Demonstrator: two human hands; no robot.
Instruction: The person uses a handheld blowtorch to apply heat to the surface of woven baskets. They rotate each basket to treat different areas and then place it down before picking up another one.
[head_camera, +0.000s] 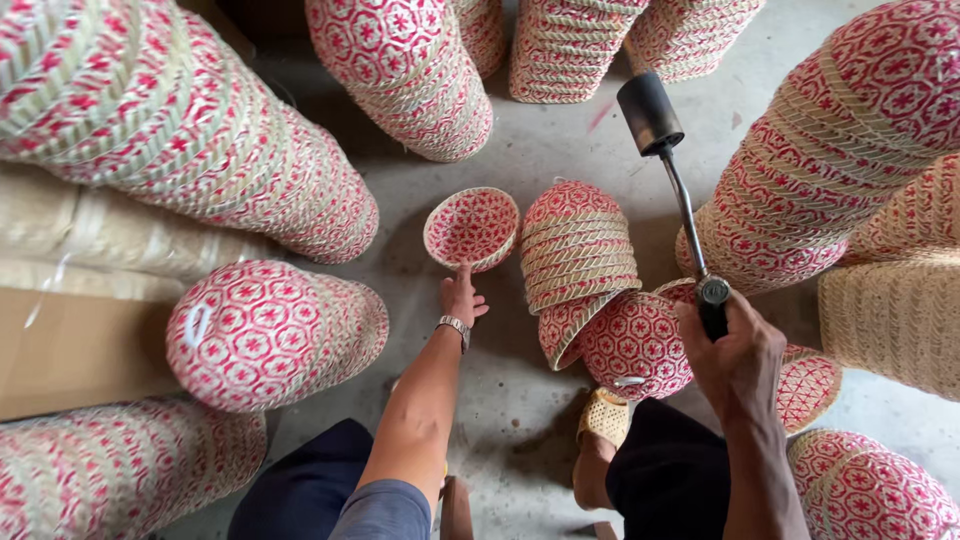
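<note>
A small woven basket (471, 228), round and shallow with a red-and-white star pattern inside and a pale straw rim, sits tilted on the grey concrete floor (520, 400) at centre frame. I see my left hand (462, 297) reaching up to it, fingertips touching its lower rim; whether the fingers close on the rim I cannot tell. A metal watch (455, 327) bands that wrist. My right hand (735, 355), lower right of centre, is wrapped tightly around the black handle of a gas torch (680, 190), whose thin metal stem rises to a dark cylindrical nozzle at upper centre. Between the hands lies a nested stack of baskets (580, 265) on its side, ribbed bands of straw showing. Larger stacks in the same weave crowd every edge, most cut off by the frame. A brown cardboard box (70, 350) lies at the left, partly hidden. A foot in a woven yellow sandal (603, 415) shows below, mostly covered by my dark trousers.
</note>
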